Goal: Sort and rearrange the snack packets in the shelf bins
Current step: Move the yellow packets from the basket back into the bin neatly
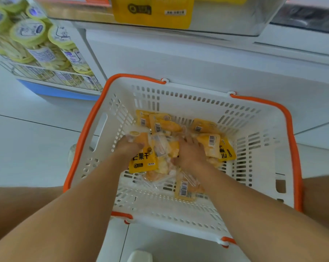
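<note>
Snack packets [176, 148] lie heaped in the bottom of the white basket [178, 210] in front of you, and both your hands are down among them. Your left hand [128, 147] curls its fingers round the top of a yellow packet [142, 161] with black lettering, gripping it at the left of the heap; the fingertips are sunk behind the packet and blurred, so you cannot see how far they wrap. Your right hand [191, 154] lies palm down on the middle of the heap, its fingers reaching forward into the wrappers; whether they pinch a packet or only press on it cannot be told, since the tips are hidden under clear film.

The packets are yellow with see-through parts showing pale and orange pieces, and several lie back up with white barcode labels. One packet [185, 190] lies apart, nearer you, just beside your right wrist.

The basket has slotted walls and orange handles [84, 133] folded down along its rim. Above, a larger yellow pack [153, 12] hangs at a shelf edge, cut off by the top of the view. To the left, jars with pale green lids [28, 31] stand behind a wire rail, blurred.
</note>
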`<state>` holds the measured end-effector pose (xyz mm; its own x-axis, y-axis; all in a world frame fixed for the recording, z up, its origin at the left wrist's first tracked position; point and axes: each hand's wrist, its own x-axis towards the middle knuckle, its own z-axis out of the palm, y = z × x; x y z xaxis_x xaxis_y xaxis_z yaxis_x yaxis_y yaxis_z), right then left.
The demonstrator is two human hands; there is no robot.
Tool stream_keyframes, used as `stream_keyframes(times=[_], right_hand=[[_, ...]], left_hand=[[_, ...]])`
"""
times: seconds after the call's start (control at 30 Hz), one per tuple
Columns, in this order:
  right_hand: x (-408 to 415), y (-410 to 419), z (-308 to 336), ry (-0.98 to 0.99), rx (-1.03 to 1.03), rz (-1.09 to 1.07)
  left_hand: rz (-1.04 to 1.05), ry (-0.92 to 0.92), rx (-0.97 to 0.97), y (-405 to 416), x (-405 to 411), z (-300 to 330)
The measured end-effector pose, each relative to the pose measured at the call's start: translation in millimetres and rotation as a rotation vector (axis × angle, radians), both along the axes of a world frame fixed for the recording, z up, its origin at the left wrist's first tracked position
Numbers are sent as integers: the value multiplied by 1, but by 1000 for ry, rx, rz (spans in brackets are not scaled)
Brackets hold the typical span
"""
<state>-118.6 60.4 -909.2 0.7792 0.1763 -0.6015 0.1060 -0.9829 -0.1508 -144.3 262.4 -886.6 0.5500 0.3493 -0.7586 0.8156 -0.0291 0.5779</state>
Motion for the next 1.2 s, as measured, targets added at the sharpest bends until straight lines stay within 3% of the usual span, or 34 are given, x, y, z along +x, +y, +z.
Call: stream_keyframes(times=[0.07, 0.23, 0.37, 0.43, 0.63, 0.83, 0.93, 1.03, 1.2], right_hand=[[-3, 1, 8, 27, 13, -177], [10, -44, 34, 341, 311, -734], [18, -71, 87, 526, 903, -971], [17, -65, 110, 458, 1019, -916], [-1, -38, 148, -17, 1106, -911], [-17, -57, 241, -199, 1216, -762], [-30, -70, 301, -284, 1306, -678], [-30, -83, 372, -421, 1325, -405], [30, -79, 444, -791, 1314, -113]], left_hand=[[45, -3, -22, -8, -4, 4], [70, 31, -26, -23, -5, 16], [-17, -44, -198, -47, 12, 54], [-34, -105, -325, -67, 19, 81], [-37, -269, -340, -111, 33, 154], [-626, -650, -395, -113, 10, 230], [-711, -944, -328, -110, 6, 282], [-713, -1213, -147, -108, 16, 342], [-818, -1469, 135, -93, 65, 416]])
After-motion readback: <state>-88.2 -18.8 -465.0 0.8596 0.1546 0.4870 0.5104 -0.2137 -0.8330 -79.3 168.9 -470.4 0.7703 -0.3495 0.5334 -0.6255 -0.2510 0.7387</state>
